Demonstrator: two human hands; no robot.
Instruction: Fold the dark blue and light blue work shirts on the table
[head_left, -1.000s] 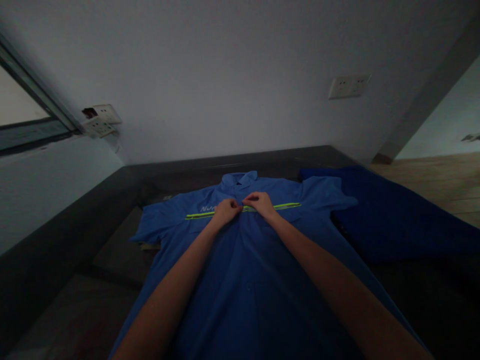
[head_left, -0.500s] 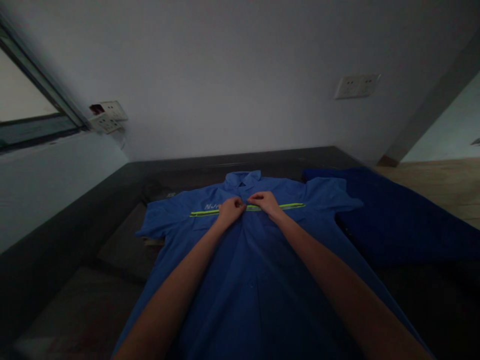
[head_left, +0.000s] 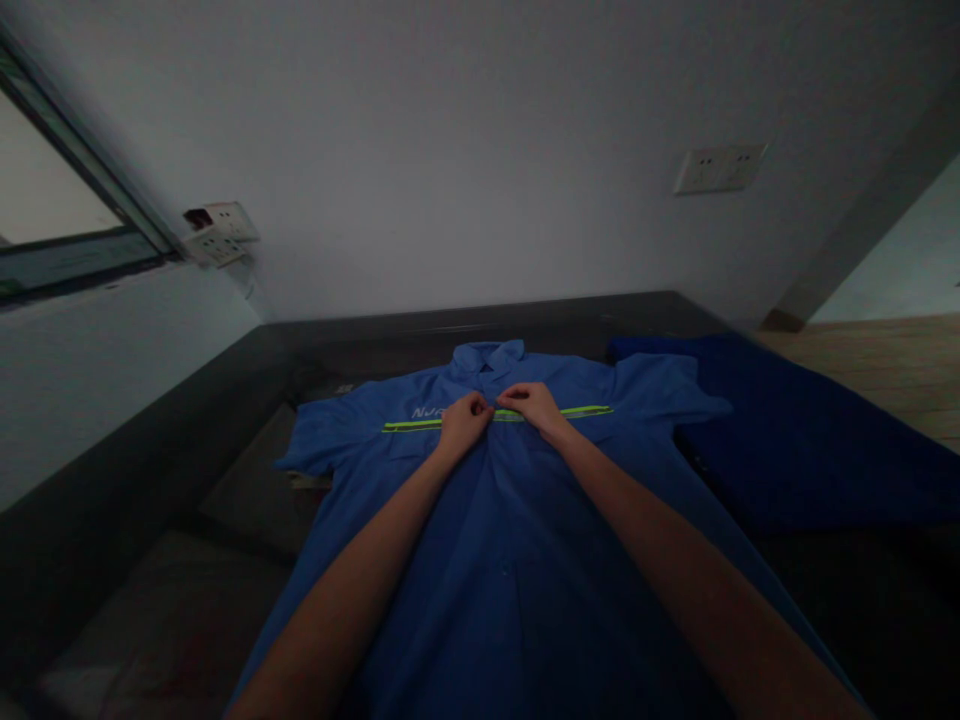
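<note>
A blue short-sleeved work shirt [head_left: 465, 510] lies spread front side up, its collar [head_left: 487, 355] pointing toward the wall. A yellow-green reflective strip [head_left: 589, 410] crosses the chest, with pale lettering above it on the left. At the middle of the chest, on the front opening, my left hand [head_left: 463, 424] pinches the shirt's edge. Just to its right, my right hand [head_left: 531, 405] is also closed in a pinch on the shirt front. The two sets of fingertips almost meet. Any button between them is too small to make out.
Dark blue cloth [head_left: 810, 440] lies to the right, partly under the shirt's sleeve. The dark surface has a raised edge [head_left: 450, 318] along the wall. Wall sockets [head_left: 720, 168] are at upper right, and others [head_left: 217, 235] hang by the window at left.
The view has shifted very slightly. Both hands stay pinched at the same spot on the shirt front, with hardly any finger movement.
</note>
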